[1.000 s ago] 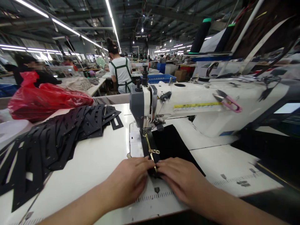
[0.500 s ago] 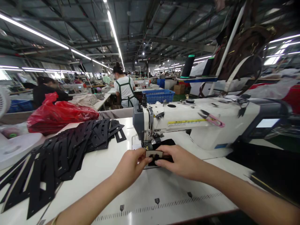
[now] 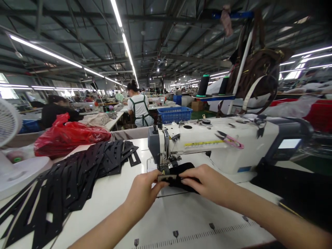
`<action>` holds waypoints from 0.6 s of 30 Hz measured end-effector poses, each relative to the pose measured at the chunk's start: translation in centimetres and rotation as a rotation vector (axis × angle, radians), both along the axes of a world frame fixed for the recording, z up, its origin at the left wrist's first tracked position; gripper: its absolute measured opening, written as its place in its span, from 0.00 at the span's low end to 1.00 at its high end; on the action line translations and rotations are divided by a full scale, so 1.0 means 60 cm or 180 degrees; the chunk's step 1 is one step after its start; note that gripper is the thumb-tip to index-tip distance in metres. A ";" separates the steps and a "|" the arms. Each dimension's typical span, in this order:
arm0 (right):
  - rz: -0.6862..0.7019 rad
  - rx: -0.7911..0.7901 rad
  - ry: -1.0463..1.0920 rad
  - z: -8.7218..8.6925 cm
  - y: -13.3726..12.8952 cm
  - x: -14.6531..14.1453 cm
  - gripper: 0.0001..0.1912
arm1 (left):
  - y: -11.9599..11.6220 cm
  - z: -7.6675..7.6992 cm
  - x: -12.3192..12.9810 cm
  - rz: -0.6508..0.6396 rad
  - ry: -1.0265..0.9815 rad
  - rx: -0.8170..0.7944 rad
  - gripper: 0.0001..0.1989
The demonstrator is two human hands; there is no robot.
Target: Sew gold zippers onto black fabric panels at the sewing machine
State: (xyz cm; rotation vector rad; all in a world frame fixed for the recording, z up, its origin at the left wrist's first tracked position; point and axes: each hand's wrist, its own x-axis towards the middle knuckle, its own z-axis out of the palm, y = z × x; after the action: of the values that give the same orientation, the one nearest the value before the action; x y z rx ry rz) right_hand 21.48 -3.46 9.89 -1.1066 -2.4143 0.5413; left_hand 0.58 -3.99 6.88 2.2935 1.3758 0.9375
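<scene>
My left hand (image 3: 142,190) is closed in a pinch on the near left edge of a small black fabric piece (image 3: 183,168), where a pale grey strip (image 3: 167,177) shows. On the right side of that same piece, my right hand (image 3: 207,178) has its thumb and fingers pressed together. The fabric lies on the machine bed, right by the presser foot (image 3: 164,168) of a white sewing machine (image 3: 204,138). Whether the foot is pressing on it, I cannot tell. The needle tip is too small to make out.
Many black slotted strips (image 3: 77,176) lie overlapped on the white table (image 3: 114,207) at left. Behind them is a red plastic bag (image 3: 70,138), beside a white fan (image 3: 10,138). Pink-handled snips (image 3: 230,140) rest on the machine. Dark material (image 3: 293,186) lies right. A person works ahead.
My right hand has shifted a little rightward, away from the left one. The black piece has turned somewhat, with more of it showing at right. The camera view has tilted up slightly.
</scene>
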 end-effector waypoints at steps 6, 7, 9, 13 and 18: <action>-0.0022 0.0639 -0.0463 -0.010 0.000 0.007 0.11 | 0.004 0.010 -0.003 -0.0050 0.0077 0.0225 0.05; -0.0071 0.0745 -0.0547 -0.010 0.002 0.008 0.12 | 0.004 0.012 -0.004 -0.0076 0.0100 0.0275 0.05; -0.0178 0.0908 -0.0692 -0.008 0.004 0.011 0.12 | 0.005 0.014 -0.007 -0.0138 0.0140 0.0392 0.04; -0.0359 0.0907 -0.0533 -0.008 -0.014 0.003 0.10 | -0.002 0.001 -0.006 -0.0248 0.0149 0.0652 0.05; 0.0023 0.1654 0.0043 -0.097 -0.038 -0.043 0.06 | -0.031 -0.061 -0.007 -0.0696 0.0109 0.0903 0.10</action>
State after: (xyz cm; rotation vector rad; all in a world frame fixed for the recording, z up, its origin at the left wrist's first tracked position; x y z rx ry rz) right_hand 18.93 -5.73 4.05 -0.8595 -2.3485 -0.0832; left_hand 0.15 -5.83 3.21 2.6136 1.0306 1.0831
